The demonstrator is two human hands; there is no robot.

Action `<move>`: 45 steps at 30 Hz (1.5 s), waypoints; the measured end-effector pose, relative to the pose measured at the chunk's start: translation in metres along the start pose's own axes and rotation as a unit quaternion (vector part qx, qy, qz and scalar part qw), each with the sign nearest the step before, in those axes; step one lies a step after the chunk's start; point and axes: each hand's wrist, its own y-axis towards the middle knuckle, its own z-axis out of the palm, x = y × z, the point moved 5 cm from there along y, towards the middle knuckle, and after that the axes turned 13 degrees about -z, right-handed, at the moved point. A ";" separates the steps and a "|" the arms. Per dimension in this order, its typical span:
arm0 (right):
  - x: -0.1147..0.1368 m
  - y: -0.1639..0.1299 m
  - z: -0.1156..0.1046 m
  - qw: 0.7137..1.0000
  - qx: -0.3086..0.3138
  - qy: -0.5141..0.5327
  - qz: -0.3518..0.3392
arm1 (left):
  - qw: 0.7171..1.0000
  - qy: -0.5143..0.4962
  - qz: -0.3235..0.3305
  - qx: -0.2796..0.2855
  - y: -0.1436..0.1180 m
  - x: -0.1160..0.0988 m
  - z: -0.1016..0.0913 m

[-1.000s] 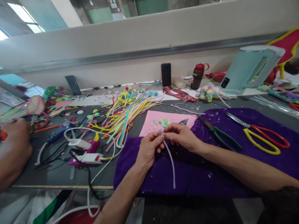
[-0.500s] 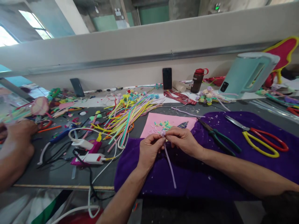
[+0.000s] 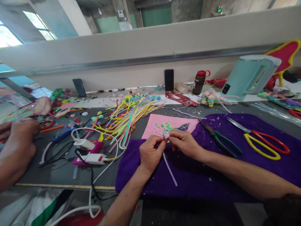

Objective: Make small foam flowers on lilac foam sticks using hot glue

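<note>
Lilac and slender, a fuzzy stem (image 3: 170, 170) with a small knotted head (image 3: 166, 135) is pinched between the person's two hands, its loose end hanging toward the near side. The left hand (image 3: 150, 152) grips it with thumb and forefinger closed and the other fingers curled; the right hand (image 3: 185, 142) meets it at the head, thumb and forefinger also nearly together. Both are above a purple cloth (image 3: 195, 180) at the near side of the dark surface (image 3: 56, 177).

Just beyond them lies a pink sheet (image 3: 162, 118) scattered with short yellow and green bits (image 3: 167, 126). To the right, on the cloth, green-handled pliers (image 3: 222, 139) rest beside scissors (image 3: 263, 141) with one red and one yellow handle. Left of the sheet spreads a bundle of coloured strips (image 3: 131, 116), with white chargers (image 3: 92, 159) nearer. Farther left is another person's hand (image 3: 23, 138). Along the far side stand a phone (image 3: 169, 80), a dark bottle (image 3: 198, 84) with a red cap and, to the right, a pale green kettle (image 3: 246, 77).
</note>
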 end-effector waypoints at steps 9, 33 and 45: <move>-0.025 0.004 -0.007 0.994 0.002 0.053 0.099 | 0.986 0.112 0.116 -0.048 -0.001 -0.007 -0.003; 0.015 0.014 -0.021 0.987 0.099 -0.045 -0.121 | 0.980 0.139 0.145 0.007 -0.003 -0.006 0.006; 0.016 0.012 -0.025 0.988 0.041 -0.027 -0.144 | 0.984 0.110 0.139 0.002 -0.002 -0.006 0.003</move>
